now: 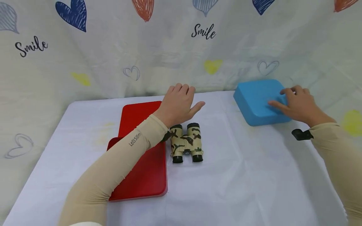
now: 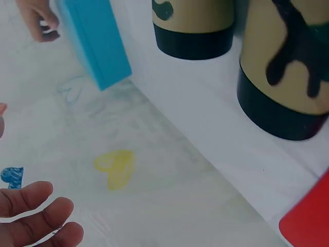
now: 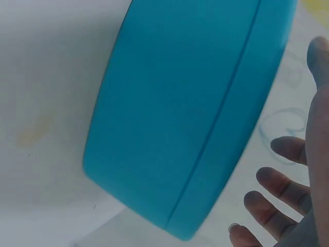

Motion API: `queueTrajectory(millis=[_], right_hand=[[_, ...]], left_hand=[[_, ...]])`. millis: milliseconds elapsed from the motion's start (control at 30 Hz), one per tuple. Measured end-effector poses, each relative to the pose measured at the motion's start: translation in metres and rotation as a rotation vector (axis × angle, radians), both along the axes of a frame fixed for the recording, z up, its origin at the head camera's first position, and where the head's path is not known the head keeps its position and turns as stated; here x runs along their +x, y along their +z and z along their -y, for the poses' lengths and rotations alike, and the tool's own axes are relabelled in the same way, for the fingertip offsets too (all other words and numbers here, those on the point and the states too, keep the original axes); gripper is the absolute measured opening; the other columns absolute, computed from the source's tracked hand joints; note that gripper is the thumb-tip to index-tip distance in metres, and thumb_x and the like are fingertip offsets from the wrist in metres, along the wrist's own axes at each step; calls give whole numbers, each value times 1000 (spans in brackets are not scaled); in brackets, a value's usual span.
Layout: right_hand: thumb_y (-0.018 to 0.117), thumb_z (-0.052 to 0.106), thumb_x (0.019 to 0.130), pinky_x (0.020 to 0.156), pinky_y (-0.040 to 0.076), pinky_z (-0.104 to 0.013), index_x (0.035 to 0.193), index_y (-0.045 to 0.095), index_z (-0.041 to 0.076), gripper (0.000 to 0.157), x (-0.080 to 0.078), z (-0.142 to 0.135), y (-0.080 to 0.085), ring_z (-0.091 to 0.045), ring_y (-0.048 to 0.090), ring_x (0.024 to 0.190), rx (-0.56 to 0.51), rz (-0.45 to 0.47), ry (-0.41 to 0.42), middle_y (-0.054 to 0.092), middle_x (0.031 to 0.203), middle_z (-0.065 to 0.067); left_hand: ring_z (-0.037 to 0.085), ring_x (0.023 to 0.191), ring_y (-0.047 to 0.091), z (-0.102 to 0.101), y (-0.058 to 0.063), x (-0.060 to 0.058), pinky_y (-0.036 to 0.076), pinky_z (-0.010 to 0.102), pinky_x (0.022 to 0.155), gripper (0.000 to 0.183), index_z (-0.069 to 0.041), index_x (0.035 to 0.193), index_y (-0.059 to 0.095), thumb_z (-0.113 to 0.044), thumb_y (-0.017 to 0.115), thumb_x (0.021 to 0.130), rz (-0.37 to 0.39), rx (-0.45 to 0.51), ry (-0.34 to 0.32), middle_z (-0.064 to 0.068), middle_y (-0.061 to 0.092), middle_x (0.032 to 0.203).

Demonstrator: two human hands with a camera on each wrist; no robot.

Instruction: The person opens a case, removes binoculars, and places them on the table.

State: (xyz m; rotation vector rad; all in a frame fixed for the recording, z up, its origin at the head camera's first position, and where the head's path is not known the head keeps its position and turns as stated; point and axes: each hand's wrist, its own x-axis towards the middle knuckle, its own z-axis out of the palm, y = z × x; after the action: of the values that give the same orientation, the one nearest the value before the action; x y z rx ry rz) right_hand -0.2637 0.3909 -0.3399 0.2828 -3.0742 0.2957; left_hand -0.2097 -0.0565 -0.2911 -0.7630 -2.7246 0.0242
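A pair of toy camouflage binoculars rests on the white-covered table, lenses away from me. My left hand hovers just beyond them with its fingers loosely bent and thumb out to the right, holding nothing. In the left wrist view, two black-rimmed barrels of the binoculars stand apart from my fingers. At the far right, my right hand reaches over the right side of a blue plastic box. The right wrist view has its spread fingers beside the box, not gripping it.
Left of the binoculars lie red plastic pieces, one overlapping the other, partly covered by my left sleeve. A pale curtain printed with hearts hangs along the table's back edge. Black straps show at the wrists.
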Motion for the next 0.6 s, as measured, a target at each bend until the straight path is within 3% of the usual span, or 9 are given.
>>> queueTrajectory(millis=[200, 367, 600], right_hand=[[62, 63, 94, 88, 33, -80, 142, 40, -14, 93, -1, -19, -9, -66, 30, 121, 16, 71, -70, 31, 139, -50], [65, 67, 90, 89, 34, -82, 142, 36, -21, 106, -6, -27, -13, -67, 29, 119, 7, 92, -112, 29, 138, -54], [55, 74, 91, 83, 42, -75, 137, 34, -29, 114, -15, -26, -17, -63, 43, 106, 53, 171, -115, 40, 124, -54]], left_hand=[[25, 103, 60, -14, -11, 1, 50, 36, 89, 53, -8, 118, 59, -57, 42, 106, 47, 15, -27, 7, 66, 110], [25, 106, 60, -13, -16, 2, 49, 36, 93, 53, -9, 120, 59, -57, 42, 106, 71, 14, -6, 5, 67, 112], [25, 102, 61, -5, -18, -2, 50, 36, 91, 53, -8, 118, 60, -57, 43, 106, 79, 10, 2, 6, 67, 108]])
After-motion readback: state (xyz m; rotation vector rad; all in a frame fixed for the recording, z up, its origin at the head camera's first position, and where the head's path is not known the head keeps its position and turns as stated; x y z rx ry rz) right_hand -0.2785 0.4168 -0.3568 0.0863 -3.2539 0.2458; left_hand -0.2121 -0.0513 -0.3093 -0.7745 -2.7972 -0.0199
